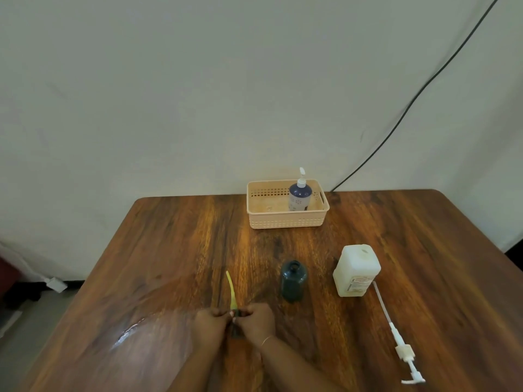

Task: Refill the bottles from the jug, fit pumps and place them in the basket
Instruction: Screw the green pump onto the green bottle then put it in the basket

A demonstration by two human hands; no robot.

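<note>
**Pump in hand, dark bottle waiting open**

Both hands, left hand (209, 325) and right hand (259, 321), pinch a small dark pump head with a yellow-green dip tube (232, 292) low over the brown wooden worktop (169, 250). Looks like pump prep.

Open dark green bottle (294, 280) stands uncapped just beyond the hands; fill level unreadable. White translucent plastic jug (356, 270) stands to its right, with a long white pump (402, 346) lying nearby. Blue bottle with white pump (300, 193) already stands in the peach slotted plastic basket (285, 220).

Next: if the green bottle is filled, thread the tube into the neck, screw down, then basket. Otherwise pour first.
</note>
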